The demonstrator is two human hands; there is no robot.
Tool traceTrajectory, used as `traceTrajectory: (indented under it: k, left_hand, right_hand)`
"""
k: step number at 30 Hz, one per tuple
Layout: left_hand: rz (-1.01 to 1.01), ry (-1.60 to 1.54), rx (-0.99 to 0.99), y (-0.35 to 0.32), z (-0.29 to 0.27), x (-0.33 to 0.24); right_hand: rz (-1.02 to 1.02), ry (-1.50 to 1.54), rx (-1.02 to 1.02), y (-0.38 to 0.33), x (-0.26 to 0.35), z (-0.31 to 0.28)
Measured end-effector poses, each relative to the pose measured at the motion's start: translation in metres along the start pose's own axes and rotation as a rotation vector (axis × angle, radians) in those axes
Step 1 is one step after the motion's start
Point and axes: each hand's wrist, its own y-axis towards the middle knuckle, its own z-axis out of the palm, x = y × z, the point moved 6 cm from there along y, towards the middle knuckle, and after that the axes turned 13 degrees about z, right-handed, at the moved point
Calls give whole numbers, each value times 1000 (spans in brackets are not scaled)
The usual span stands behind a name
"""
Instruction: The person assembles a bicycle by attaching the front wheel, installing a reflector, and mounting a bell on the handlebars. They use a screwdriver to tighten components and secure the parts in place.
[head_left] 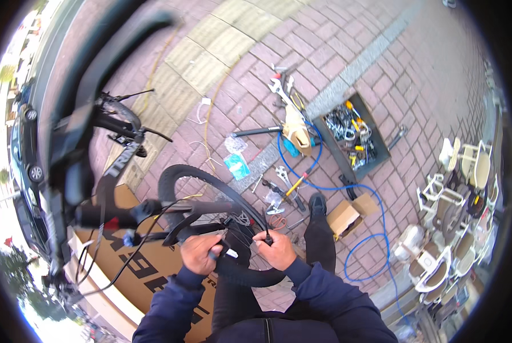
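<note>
A black bicycle wheel with a knobbly tyre [194, 170] stands in front of me, between my legs and the bicycle's black frame [110, 191]. My left hand [200, 254] is closed at the near side of the wheel, gripping a small black part with a white piece [231, 252]. At the wheel's right side, my right hand [278, 250] pinches a small dark piece [268, 239] between thumb and fingers; its exact kind is hidden. Thin dark wires or spokes [242, 228] run between the two hands.
A large cardboard box [122, 251] lies under the bicycle at left. A dark toolbox [356, 137], spanners [279, 88], a blue hose [376, 194] and a small open carton [344, 219] lie to the right. White chair-like frames [439, 257] are piled at far right.
</note>
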Motion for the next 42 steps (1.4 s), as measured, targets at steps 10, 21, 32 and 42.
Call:
traceTrajectory:
  k: [10,21,32,42]
  left_hand:
    - [82,231,534,-10,47,-9]
    - [-164,-283,93,25,-49,-55]
    - [-332,-1144,-442,63,-240,-97]
    - [-455,-1116,-400,63,-252,-86]
  right_hand:
    - [35,-244,-75,-130,88,-30]
    - [-229,-298,-125,-195,243,25]
    - [-276,154,366,-206,313,115]
    - [-297,80,162,-208,328,139]
